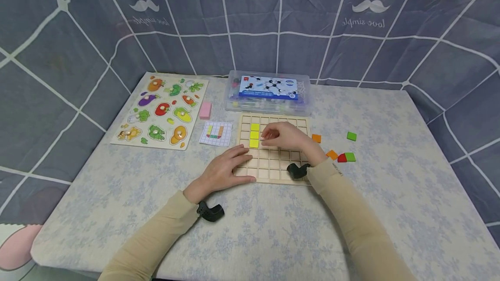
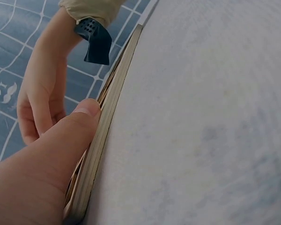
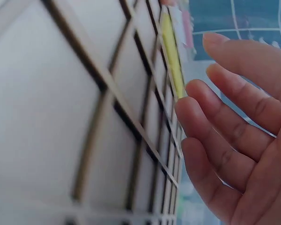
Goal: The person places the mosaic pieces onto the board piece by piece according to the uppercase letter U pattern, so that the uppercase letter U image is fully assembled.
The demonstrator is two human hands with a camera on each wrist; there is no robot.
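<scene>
A wooden grid board (image 1: 263, 173) lies in front of the person, with three yellow square tiles (image 1: 254, 135) in a column near its left side. My left hand (image 1: 220, 170) rests at the board's left edge, fingers spread; the left wrist view shows its thumb (image 2: 79, 122) on the board's near edge. Just right of the yellow tiles, my right hand (image 1: 287, 135) hovers over the board. In the right wrist view its fingers (image 3: 229, 117) are loosely bent with nothing between them. A pattern card (image 1: 203, 138) with a coloured U shape lies left of the board.
Right of the board lie orange tiles (image 1: 316, 138), green tiles (image 1: 351, 136) and a red piece (image 1: 342, 158). Behind it stands a clear plastic box (image 1: 306, 104) with a molecular model label. A vegetable puzzle board (image 1: 168, 118) and a pink block (image 1: 205, 110) are at left.
</scene>
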